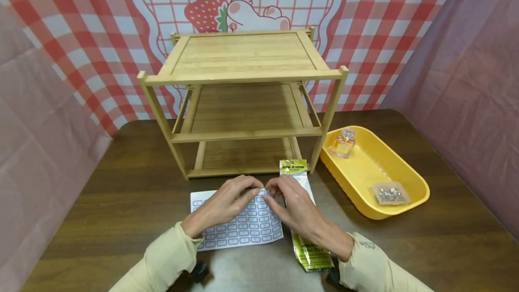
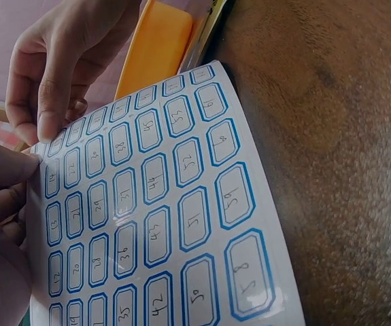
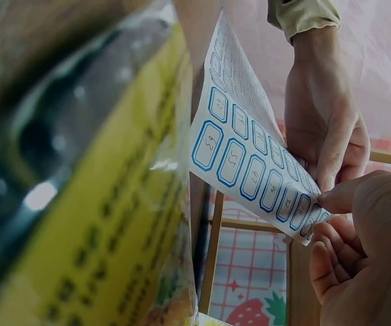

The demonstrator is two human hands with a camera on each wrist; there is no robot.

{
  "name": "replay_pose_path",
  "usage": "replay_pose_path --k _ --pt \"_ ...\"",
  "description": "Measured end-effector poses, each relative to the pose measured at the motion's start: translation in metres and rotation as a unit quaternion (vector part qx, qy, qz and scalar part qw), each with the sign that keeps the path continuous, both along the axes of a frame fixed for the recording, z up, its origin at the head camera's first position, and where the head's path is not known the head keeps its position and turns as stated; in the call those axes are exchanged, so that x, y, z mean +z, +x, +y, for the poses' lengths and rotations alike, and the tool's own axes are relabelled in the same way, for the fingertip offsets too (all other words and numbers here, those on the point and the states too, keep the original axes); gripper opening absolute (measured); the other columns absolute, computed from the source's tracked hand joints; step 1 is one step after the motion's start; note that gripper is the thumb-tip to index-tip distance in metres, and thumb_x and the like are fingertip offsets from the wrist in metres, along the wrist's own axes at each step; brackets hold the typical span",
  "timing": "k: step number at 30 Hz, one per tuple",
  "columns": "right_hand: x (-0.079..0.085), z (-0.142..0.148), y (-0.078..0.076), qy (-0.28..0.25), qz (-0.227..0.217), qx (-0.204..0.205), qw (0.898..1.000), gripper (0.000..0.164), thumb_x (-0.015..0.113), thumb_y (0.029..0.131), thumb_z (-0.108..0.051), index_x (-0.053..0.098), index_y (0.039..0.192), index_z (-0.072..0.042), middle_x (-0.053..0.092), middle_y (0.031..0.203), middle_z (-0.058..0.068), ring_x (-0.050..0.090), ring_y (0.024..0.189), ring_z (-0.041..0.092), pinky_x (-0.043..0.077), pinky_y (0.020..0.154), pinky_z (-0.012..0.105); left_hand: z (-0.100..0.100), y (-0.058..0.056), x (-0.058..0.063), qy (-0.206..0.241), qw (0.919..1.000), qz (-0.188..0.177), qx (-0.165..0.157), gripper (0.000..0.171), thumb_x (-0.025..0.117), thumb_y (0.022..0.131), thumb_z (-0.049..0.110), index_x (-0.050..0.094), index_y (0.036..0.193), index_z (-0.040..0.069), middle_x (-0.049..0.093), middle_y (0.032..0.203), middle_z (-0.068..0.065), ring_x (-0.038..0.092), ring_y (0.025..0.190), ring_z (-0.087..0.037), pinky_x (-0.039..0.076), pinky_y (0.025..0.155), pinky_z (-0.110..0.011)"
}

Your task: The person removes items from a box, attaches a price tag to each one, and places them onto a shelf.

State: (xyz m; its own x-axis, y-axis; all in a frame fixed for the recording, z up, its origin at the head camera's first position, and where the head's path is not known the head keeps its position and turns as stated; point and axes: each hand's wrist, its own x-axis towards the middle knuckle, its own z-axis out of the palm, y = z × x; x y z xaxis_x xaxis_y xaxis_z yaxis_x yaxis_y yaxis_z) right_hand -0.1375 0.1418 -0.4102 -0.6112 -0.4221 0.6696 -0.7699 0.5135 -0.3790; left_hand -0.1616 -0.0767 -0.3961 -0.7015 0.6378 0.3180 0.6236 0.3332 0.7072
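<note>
A white sheet of sticker labels with blue borders and handwritten numbers lies at the table's front, its far edge lifted. Near its upper right corner my left hand pinches that edge between thumb and fingers. Close beside it, the thumb and fingertips of my right hand pinch the sheet's corner. Rows of numbered labels fill the left wrist view, still on the sheet. Under my right wrist is a yellow and clear packet of artist brushes, which looms blurred in the right wrist view.
Behind my hands stands a three-tier wooden shelf. To the right, a yellow tray holds a pink perfume bottle and a small clear box of metal pieces. A red checked cloth hangs behind.
</note>
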Motion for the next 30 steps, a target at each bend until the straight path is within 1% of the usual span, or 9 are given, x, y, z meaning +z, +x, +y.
replay_pose_path --k 4,11,16,22,30 --pt "0.0005 -0.0007 0.0001 -0.003 -0.003 0.002 1.0 0.028 0.084 0.081 0.002 0.065 0.1 -0.002 0.061 0.089 0.002 0.057 0.081 0.014 0.053 0.069 0.024 -0.0003 -0.0002 -0.0006 0.0 1.0 0.008 0.001 0.017 0.057 0.105 0.005 0.07 0.117 0.003 0.072 0.113 -0.007 0.066 0.105 -0.019 0.055 0.09 -0.037" --pt "0.0008 -0.0018 0.0005 -0.009 -0.009 0.005 1.0 0.027 0.084 0.081 0.003 0.064 0.098 -0.003 0.061 0.089 0.002 0.056 0.081 0.014 0.053 0.069 0.024 0.0 0.0002 -0.0005 -0.006 0.9999 0.008 0.005 0.017 0.058 0.105 0.006 0.07 0.116 0.004 0.072 0.112 -0.006 0.065 0.103 -0.018 0.055 0.089 -0.036" --pt "0.0015 -0.0019 0.0012 -0.017 -0.027 0.007 0.999 0.024 0.081 0.083 0.003 0.063 0.096 -0.005 0.06 0.088 0.001 0.056 0.081 0.013 0.052 0.067 0.023 0.0009 0.0008 0.0004 -0.009 0.9999 0.007 0.008 0.016 0.058 0.105 0.006 0.071 0.115 0.004 0.072 0.112 -0.006 0.065 0.103 -0.018 0.055 0.089 -0.036" --pt "0.0033 -0.0022 0.001 -0.022 -0.059 0.004 0.998 0.016 0.075 0.089 0.002 0.064 0.095 -0.006 0.06 0.087 -0.001 0.056 0.079 0.011 0.051 0.064 0.022 0.0012 0.0013 0.0023 -0.015 0.9998 0.002 0.01 0.017 0.059 0.105 0.008 0.072 0.115 0.005 0.072 0.112 -0.004 0.065 0.103 -0.017 0.055 0.088 -0.035" --pt "0.0026 -0.0025 0.0019 -0.026 -0.086 -0.009 0.996 0.017 0.075 0.089 0.004 0.064 0.092 -0.008 0.06 0.086 -0.003 0.055 0.078 0.009 0.051 0.064 0.023 -0.0036 0.0022 0.0035 -0.035 0.9989 -0.025 0.021 0.022 0.058 0.105 0.007 0.072 0.121 0.008 0.071 0.119 -0.005 0.064 0.11 -0.02 0.054 0.094 -0.039"
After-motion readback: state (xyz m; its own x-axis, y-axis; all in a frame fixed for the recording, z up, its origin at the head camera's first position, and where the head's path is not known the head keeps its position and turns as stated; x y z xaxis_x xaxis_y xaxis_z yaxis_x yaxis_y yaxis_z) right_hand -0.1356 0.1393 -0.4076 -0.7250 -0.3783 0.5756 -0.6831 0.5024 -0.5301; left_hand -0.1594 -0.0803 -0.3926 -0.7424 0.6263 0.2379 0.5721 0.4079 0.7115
